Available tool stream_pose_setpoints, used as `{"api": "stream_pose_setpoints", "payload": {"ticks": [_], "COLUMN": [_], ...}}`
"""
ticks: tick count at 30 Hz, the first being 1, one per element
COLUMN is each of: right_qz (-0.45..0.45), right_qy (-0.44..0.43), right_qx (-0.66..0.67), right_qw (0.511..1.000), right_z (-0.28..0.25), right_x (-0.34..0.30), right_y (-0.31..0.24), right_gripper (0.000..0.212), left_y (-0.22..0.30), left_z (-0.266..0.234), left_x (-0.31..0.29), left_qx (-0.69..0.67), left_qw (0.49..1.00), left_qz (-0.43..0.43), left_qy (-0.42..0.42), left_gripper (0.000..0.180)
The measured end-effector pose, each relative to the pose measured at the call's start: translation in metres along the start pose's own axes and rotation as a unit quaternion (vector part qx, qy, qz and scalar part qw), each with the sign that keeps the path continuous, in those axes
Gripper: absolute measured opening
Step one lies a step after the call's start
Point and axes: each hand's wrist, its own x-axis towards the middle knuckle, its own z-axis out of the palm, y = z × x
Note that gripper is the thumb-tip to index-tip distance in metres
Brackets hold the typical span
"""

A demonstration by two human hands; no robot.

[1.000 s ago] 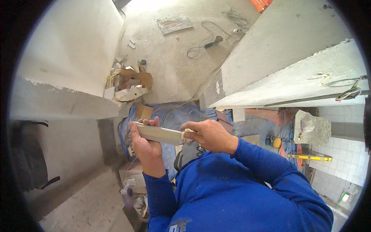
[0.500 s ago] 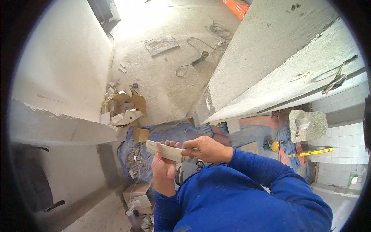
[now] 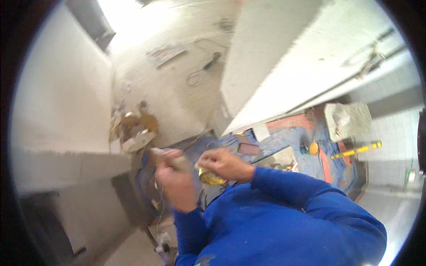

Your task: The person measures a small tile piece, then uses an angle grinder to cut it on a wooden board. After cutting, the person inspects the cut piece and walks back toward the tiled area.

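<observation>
My left hand (image 3: pixel 176 184), smeared by motion, is closed round a pale, flat strip (image 3: pixel 183 164), which looks like a cut piece of tile. Just to its right, my right hand (image 3: pixel 228 165) has its fingers pinched together, apart from the strip. A small pale bit shows at those fingertips, too blurred to name. Directly under the right hand is a yellow rounded thing (image 3: pixel 212 177); whether the hand touches it I cannot tell.
Blue sheeting (image 3: pixel 277 137) covers the floor ahead, with a brown box-like piece (image 3: pixel 248 148) on it. A rubble pile (image 3: pixel 135 133) lies by the left wall. At right are a rough pale block (image 3: pixel 348 119) and a yellow spirit level (image 3: pixel 357 150). A corded tool (image 3: pixel 212 61) lies farther off.
My right hand has come off the strip and sits a little apart from it. The left hand has shifted left with the strip. A yellow thing now shows beneath the right hand. The view has swung.
</observation>
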Motion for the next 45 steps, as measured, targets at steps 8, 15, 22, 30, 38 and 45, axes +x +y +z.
{"api": "stream_pose_setpoints", "payload": {"ticks": [8,15,22,30,38,45], "right_qz": [0.342,0.502,0.451,0.438,0.108,0.348], "right_qy": [0.155,0.349,0.648,0.765,0.856,0.447], "right_qx": [-0.378,-0.432,-0.118,0.19,0.329,-0.179], "right_qw": [0.846,0.663,0.603,0.433,0.383,0.804], "right_z": [-0.125,-0.197,-0.282,-0.434,-0.693,-0.504], "right_x": [-0.096,-0.25,-0.299,-0.348,-0.419,-0.272], "right_y": [0.155,0.216,0.31,0.458,0.509,0.501], "right_gripper": [0.062,0.053,0.048,0.045,0.035,0.027], "left_y": [-0.06,-0.099,-0.102,0.032,0.076,0.069], "left_z": [0.007,0.075,0.172,0.424,0.499,0.452], "left_x": [0.063,0.024,-0.002,-0.103,-0.127,-0.097], "left_qx": [-0.265,-0.273,-0.117,0.017,0.077,0.057], "left_qw": [0.964,0.913,0.9,0.824,0.8,0.811], "left_qz": [-0.01,-0.26,-0.28,-0.252,-0.26,-0.277], "left_qy": [-0.026,-0.155,-0.314,-0.508,-0.535,-0.511], "left_gripper": [0.039,0.051,0.049,0.049,0.05,0.051]}}
